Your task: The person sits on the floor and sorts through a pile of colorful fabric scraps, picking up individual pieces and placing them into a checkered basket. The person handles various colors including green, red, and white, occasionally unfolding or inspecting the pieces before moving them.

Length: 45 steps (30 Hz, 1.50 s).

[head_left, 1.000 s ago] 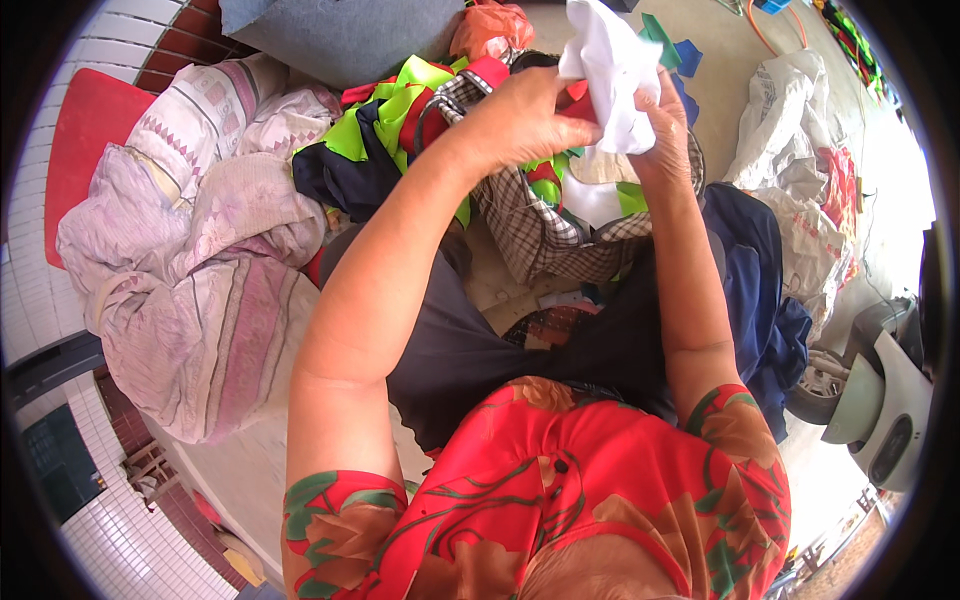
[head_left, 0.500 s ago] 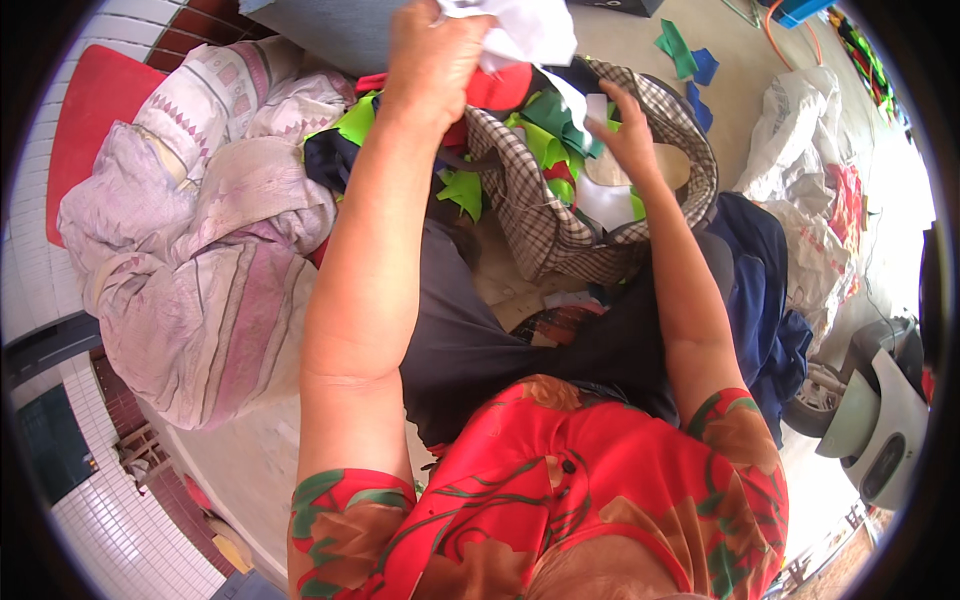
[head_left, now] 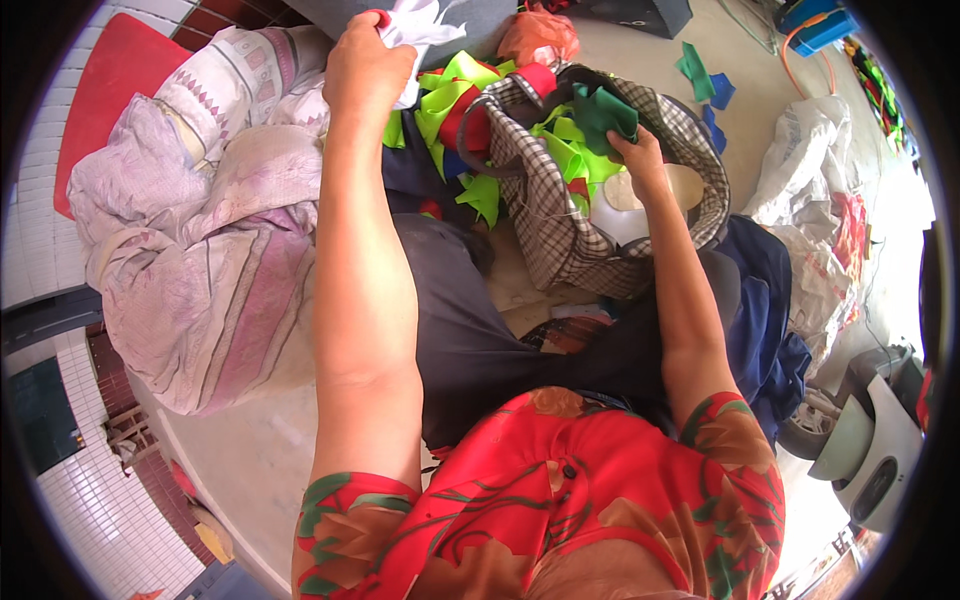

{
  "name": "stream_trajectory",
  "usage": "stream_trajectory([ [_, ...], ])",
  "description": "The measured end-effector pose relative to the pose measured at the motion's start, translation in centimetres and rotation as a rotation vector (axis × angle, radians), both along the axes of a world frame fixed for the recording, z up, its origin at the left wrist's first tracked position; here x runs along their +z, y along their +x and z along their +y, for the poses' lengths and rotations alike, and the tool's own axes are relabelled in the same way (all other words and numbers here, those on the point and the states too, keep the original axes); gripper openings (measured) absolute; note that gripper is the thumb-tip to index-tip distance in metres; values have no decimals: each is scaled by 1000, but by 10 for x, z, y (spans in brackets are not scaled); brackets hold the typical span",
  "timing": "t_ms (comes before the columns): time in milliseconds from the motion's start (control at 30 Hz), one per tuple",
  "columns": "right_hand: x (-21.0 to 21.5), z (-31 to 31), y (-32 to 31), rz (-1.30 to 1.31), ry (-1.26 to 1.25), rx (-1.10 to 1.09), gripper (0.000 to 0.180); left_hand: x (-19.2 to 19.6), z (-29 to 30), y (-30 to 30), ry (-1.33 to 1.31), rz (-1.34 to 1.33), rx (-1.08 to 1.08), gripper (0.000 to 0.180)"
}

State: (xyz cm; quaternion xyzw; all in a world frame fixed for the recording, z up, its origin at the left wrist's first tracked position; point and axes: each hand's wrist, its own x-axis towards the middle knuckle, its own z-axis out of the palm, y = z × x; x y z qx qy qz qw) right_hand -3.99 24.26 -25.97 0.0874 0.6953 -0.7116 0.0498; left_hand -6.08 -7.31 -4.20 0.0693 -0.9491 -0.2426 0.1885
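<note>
Plainly, the right hand (head_left: 645, 160) is the nearer one to the bag (head_left: 545, 235): it reaches over the mouth from the lower right, thumb and fingers pinching one end of a green cloth (head_left: 603, 117). From those fingertips the cloth lies up and to the left, its long axis slanting from upper left down to lower right, back toward the grip. Just beside it in the view, within the bag, are lime scraps (head_left: 565, 150); whether cloth and scraps touch, I cannot tell. The left hand (head_left: 368, 75) is well apart, out beyond the bag's left side, its fingers curled on a bunched white cloth (head_left: 425, 30) that sticks out to the right of the knuckles; the exact hold of the fingertips is partly hidden. Between that hand and the bag lies a pile (head_left: 445, 105) of lime and red pieces, outside the checked rim
</note>
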Motion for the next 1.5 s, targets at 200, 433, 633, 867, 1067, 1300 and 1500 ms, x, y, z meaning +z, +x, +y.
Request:
stream_trajectory([
  [200,75,0,10,88,-603,13,24,-1,22,-2,-157,-74,8,56],
  [433,127,-16,30,250,-854,180,29,24,76,24,638,-235,-714,59],
  [633,156,-37,47,299,-682,283,41,-6,103,19,405,-468,-975,48],
  [867,82,-14,8,204,-115,86,32,20,96,20,200,-73,-505,23],
  [1067,-50,3,1,-57,631,43,65,25,65,12,20,102,-162,28],
  [1300,-45,-10,7,-75,851,219,68,21,45,12,-67,80,-62,24],
  [1500,-5,-11,3,-27,678,257,40,20,30,5,-198,-149,23,30],
])
